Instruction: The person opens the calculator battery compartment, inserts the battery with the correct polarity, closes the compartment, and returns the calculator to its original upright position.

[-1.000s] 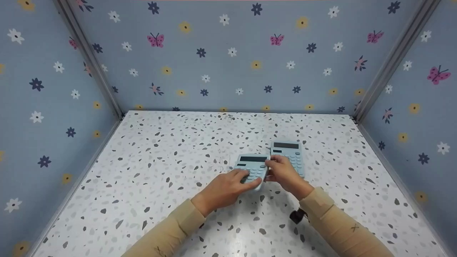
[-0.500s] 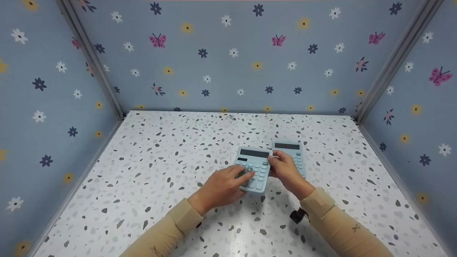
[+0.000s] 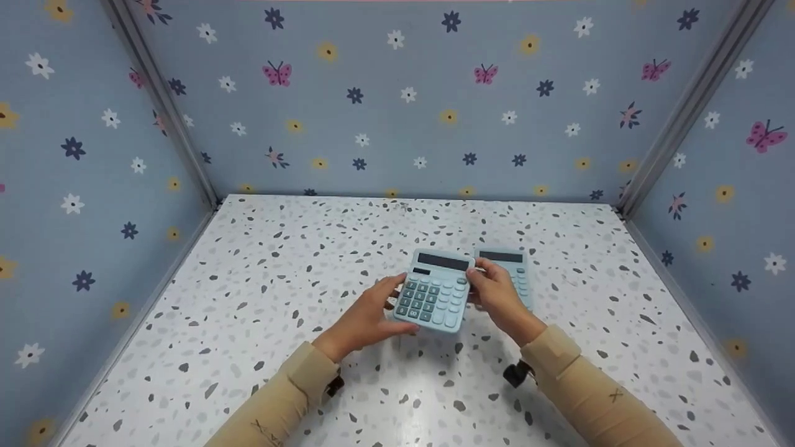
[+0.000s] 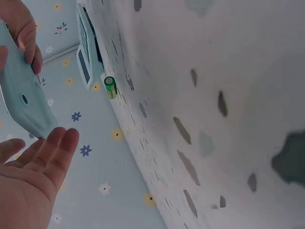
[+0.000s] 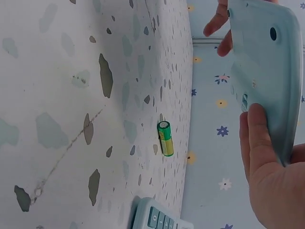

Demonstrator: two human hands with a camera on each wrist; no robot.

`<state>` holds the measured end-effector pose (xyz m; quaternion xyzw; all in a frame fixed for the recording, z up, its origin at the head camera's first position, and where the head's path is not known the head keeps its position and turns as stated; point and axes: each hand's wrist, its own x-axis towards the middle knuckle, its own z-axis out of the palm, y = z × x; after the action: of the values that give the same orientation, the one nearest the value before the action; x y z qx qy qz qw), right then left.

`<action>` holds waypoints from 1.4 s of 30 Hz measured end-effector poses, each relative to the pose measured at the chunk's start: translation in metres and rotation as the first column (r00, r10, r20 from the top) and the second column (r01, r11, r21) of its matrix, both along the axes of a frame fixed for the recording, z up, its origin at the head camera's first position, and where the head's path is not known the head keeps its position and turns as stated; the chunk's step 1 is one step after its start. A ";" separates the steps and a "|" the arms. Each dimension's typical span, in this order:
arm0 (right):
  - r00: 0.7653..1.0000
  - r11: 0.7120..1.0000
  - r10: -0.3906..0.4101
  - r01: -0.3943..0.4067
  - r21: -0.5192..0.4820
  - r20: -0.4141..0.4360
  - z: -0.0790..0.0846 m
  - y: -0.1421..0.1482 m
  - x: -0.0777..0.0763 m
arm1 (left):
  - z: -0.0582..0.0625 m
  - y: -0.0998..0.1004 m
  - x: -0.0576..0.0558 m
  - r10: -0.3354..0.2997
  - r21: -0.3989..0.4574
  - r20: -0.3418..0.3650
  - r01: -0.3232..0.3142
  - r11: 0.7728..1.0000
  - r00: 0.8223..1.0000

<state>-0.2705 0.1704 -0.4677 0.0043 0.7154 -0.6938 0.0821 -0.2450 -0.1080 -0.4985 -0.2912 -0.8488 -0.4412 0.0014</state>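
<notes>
White speckled tabletop [image 3: 298, 267], blue floral-butterfly walls [image 3: 379, 68]. Right hand [image 3: 499, 299] pinches light-blue calculator [image 3: 444, 292] above it, 3 o'clock edge; "00" key [image 3: 413, 313] legible. Left hand [image 3: 363, 320] loose-fingered at 8 o'clock, contact unclear. Second calculator [image 3: 512, 267], 2 o'clock. Green-yellow battery [image 5: 166, 138], label unreadable.

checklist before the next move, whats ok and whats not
1. Right hand gripping the held calculator: ok, thumb in front, fingers behind.
2. Left hand gripping it too: not ok, thumb and fingers are spread, not closed round it.
3. Held calculator off the table: ok.
4. Other calculator resting on the table: ok.
5. Battery inside a calculator: not ok, it lies on the table.
6. Held calculator's display showing digits: cannot tell.
</notes>
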 end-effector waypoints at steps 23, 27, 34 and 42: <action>0.985 0.985 -0.168 0.170 -0.036 0.037 0.000 -0.021 -0.006 | -0.001 -0.004 -0.009 -0.030 0.306 0.533 -0.159 0.939 0.846; 0.973 0.971 -0.229 0.230 -0.058 0.025 0.000 -0.026 -0.004 | 0.001 -0.003 -0.009 -0.032 0.324 0.521 -0.162 0.932 0.853; 0.968 0.966 -0.251 0.249 -0.064 -0.025 0.001 -0.028 -0.004 | 0.005 -0.002 -0.009 -0.021 0.346 0.493 -0.174 0.922 0.870; 0.979 0.979 -0.179 0.168 -0.111 -0.094 0.007 -0.031 -0.006 | 0.011 -0.004 -0.012 0.044 0.337 0.454 -0.217 0.916 0.890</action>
<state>-0.2767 0.1395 -0.4604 0.0266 0.6791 -0.7334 -0.0160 -0.2565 -0.1116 -0.4871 -0.1201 -0.7439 -0.6493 -0.1028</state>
